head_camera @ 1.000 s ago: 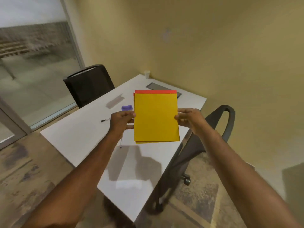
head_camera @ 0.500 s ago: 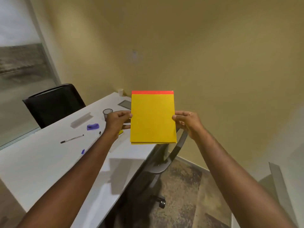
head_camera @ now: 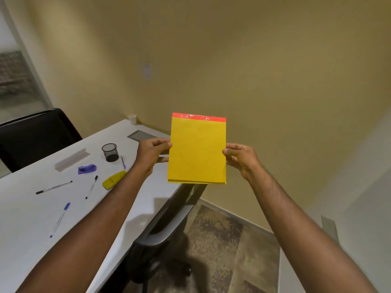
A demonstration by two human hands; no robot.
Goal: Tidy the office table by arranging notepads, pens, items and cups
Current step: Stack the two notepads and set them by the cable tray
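Right now both hands hold a yellow notepad point(head_camera: 197, 151) with a red top strip upright in the air, past the tabletop's point(head_camera: 25, 216) right edge and above the grey chair point(head_camera: 165, 231) tucked there. The left hand point(head_camera: 151, 156) pinches the pad's left edge, thumb on the front, fingers point(head_camera: 164, 159) curled behind. The right hand point(head_camera: 241, 159) grips the right edge the same way.

On the white tabletop, at about nine o'clock from the pad, stands a black mesh cup point(head_camera: 109, 152), with a small purple pen point(head_camera: 123, 162) just beside it. Toward eight o'clock lie a yellow item point(head_camera: 113, 179), a purple item point(head_camera: 87, 169), a black-capped pen point(head_camera: 91, 187), a clear pen with a black tip point(head_camera: 53, 187) and a blue-capped pen point(head_camera: 60, 218), all scattered apart. A grey strip point(head_camera: 72, 159) lies beyond the purple item. A white paper cup point(head_camera: 132, 119) stands at the far corner, near a grey panel point(head_camera: 141, 135) set into the surface. A black chair point(head_camera: 36, 136) sits at the far side.
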